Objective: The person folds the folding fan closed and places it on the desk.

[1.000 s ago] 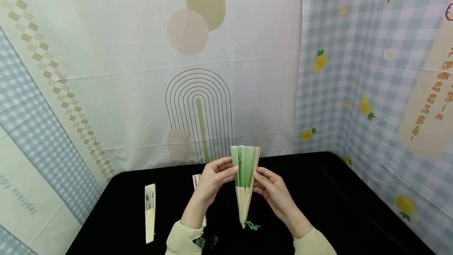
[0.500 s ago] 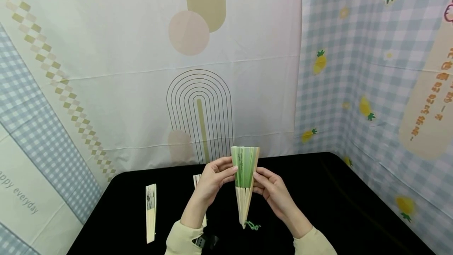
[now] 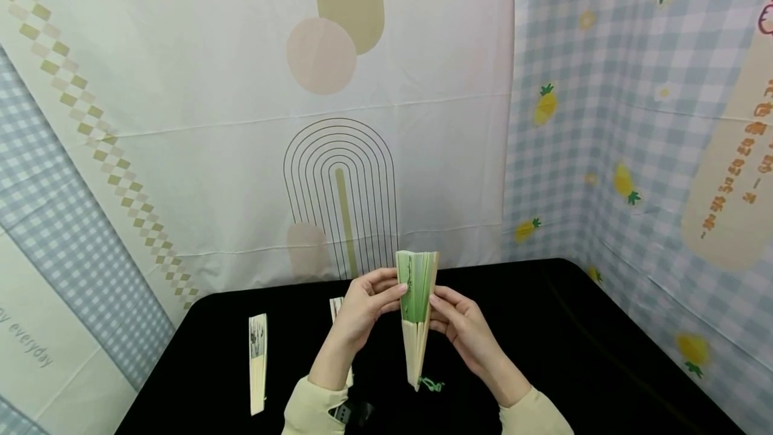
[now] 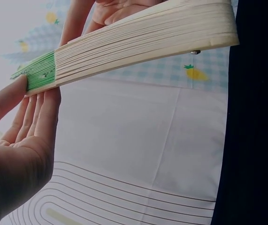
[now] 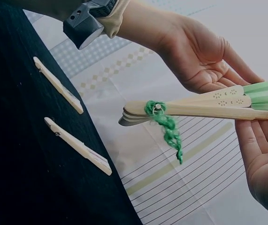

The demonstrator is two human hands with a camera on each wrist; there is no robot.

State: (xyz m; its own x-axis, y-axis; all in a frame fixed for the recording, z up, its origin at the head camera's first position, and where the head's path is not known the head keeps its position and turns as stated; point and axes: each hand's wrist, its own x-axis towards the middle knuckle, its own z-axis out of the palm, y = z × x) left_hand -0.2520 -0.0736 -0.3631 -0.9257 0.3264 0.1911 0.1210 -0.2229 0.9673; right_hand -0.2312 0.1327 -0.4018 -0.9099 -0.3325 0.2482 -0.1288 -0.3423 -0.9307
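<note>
A green folding fan [image 3: 417, 301] with pale wooden ribs is held upright above the table, partly spread, its pivot end down. From that end hangs a green braided cord [image 5: 171, 133]. On the fan's left edge my left hand [image 3: 365, 304] pinches the green part between thumb and fingers. My right hand [image 3: 461, 321] pinches the opposite edge. The left wrist view shows the closely stacked ribs [image 4: 138, 42] side-on, with the thumb on the green end. Small cut-out flowers show on two ribs in the right wrist view.
A closed folding fan [image 3: 257, 364] with a dark print lies on the black table [image 3: 199, 354] at left. Another closed fan [image 3: 335, 307] lies partly hidden behind my left forearm. Printed cloths [image 3: 241, 119] hang behind and beside the table.
The green fan has narrowed as my right hand moved slightly left, bringing its right edge inward. My left hand has stayed almost in place, still holding the other edge.
</note>
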